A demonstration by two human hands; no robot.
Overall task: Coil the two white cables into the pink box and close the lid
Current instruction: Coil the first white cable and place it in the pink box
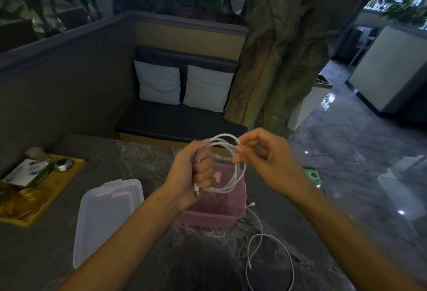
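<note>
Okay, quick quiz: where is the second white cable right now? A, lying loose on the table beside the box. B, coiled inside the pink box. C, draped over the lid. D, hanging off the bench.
A: the loose cable trails across the table to the right of the pink box, while the left hand and right hand hold the other cable in loops above the box.

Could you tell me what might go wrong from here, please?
The coil is held only by the left hand and right fingers, so it may spring open above the box. The loose cable trails toward the table edge and could slip off.
</note>
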